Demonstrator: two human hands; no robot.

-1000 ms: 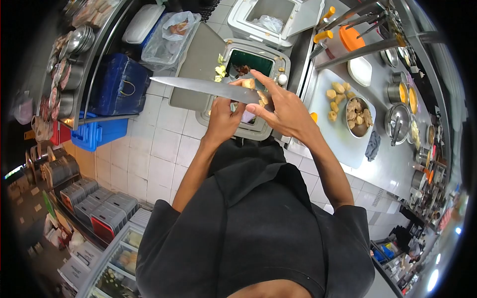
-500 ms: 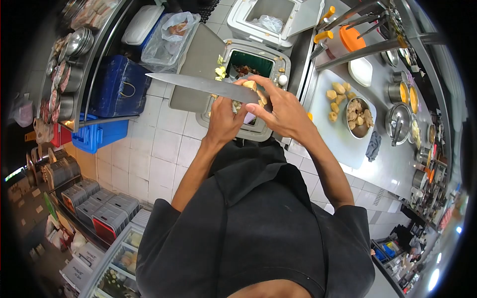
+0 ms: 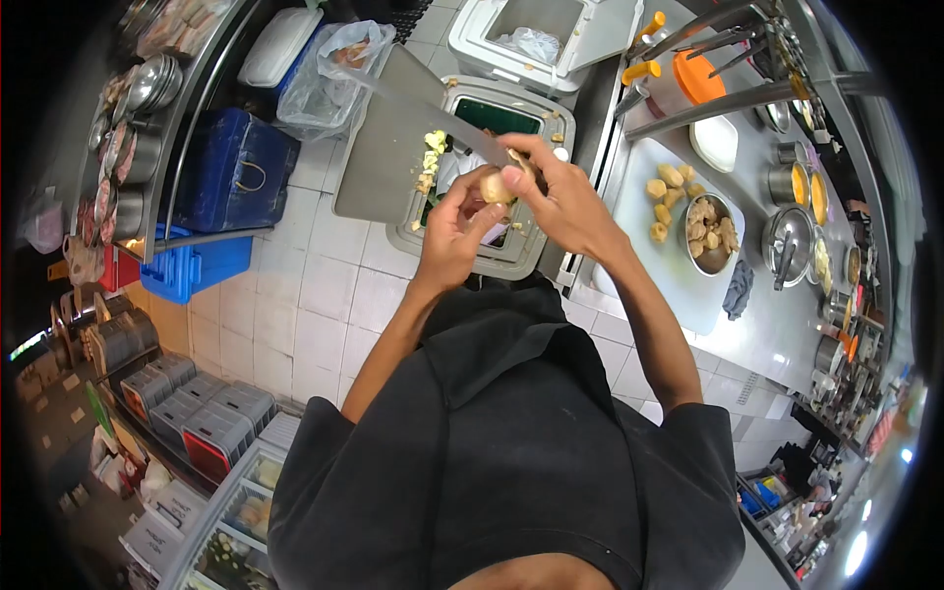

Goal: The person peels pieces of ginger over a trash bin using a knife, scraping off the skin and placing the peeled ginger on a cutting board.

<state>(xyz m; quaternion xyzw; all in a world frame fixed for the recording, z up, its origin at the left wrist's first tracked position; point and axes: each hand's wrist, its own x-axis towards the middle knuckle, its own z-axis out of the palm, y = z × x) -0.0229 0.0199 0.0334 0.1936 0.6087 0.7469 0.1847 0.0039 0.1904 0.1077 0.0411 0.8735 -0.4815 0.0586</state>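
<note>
l hand has a narrow grip, fingers & thumb closed round a pale peeled piece, prob. ginger. r hand grips the knife, handle mostly hidden in the fist; blade pts up & l, bit blurred, away from the body. r thumb is right at the pale piece, looks like touching, but can't tell for sure. both hands are close tog., over the near side of the open grey bin, so the piece is above it too. bin lid is flipped open to the l, w/ yellow-green scraps along its edge. white bin is just beyond, also open, w/ a clear bag inside.

to the r, steel desk w/ a white board on it. on the board: several peeled yellowish pieces in a loose group, & next to them a metal bowl w/ knobbly tan root pieces. grey cloth lies just beside the bowl, at the board's edge.
</note>
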